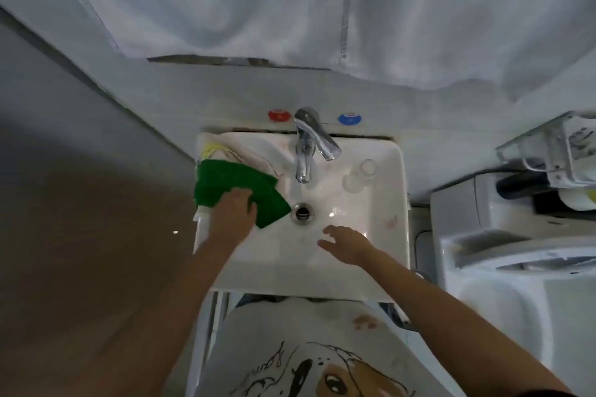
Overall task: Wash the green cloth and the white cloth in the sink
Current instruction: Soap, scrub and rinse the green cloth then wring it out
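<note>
Closest to me, at the bottom of the view, I see a white shirt (309, 361) printed with a cartoon dog, and two bare forearms reaching forward from it over a white square sink (354, 280). My right hand (345, 243) hovers above the basin's near right part with fingers loosely spread, holding nothing. My left hand (233, 211) rests at the sink's left edge, its fingers and thumb curled onto the green cloth (238, 185), gripping it. The green cloth lies draped over the left rim, one corner pointing toward the round metal drain (302, 212) at the basin's centre. Just beyond it, on the far left corner of the sink, lies the white cloth (238, 148), crumpled, with yellow markings. A clear glass (360, 175) lies on the far right of the basin. A chrome tap (311, 142) stands at the back rim, between a red knob (278, 115) and a blue knob (350, 118) on the wall. Farthest away, pale fabric (290, 3) hangs across the top.
</note>
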